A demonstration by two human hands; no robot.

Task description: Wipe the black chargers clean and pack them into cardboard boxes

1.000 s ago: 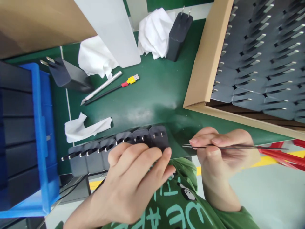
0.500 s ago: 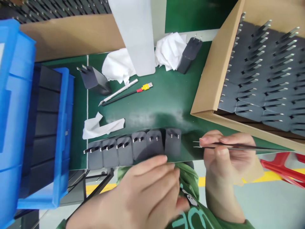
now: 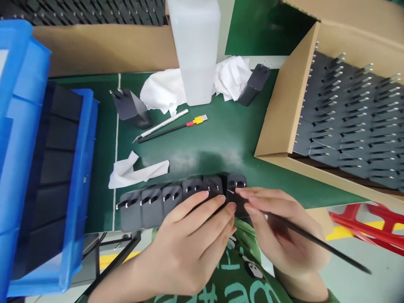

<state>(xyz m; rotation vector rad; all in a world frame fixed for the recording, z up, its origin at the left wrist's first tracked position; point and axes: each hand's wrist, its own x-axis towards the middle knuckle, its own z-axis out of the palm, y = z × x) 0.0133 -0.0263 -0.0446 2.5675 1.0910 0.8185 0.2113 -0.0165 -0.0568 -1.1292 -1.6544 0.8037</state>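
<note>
Several black plug chargers (image 3: 131, 212) stand in a row along the bench's front edge, their metal prongs up. Across the right part of that row lies my left hand (image 3: 192, 240), fingers stretched out, fingertips against the chargers close to the rightmost one. In my right hand (image 3: 280, 227) is a pair of dark tweezers (image 3: 318, 242), pinched between thumb and fingers. Their tips meet the top face of the rightmost charger (image 3: 237, 180), just below its prongs. My fingers partly cover that charger's face.
A cardboard box (image 3: 280, 105) full of chargers stands at right, a blue bin (image 3: 86, 168) at left. Behind lie a craft knife (image 3: 164, 123), a USB plug cable (image 3: 176, 127), white cloths (image 3: 232, 78), a white container (image 3: 198, 59) and two loose chargers (image 3: 131, 107). A paper strip (image 3: 139, 170) lies nearer.
My right hand has brought the tweezers left, from beside the row onto the rightmost charger. My left hand has shifted up onto the chargers. The camera view has moved slightly.
</note>
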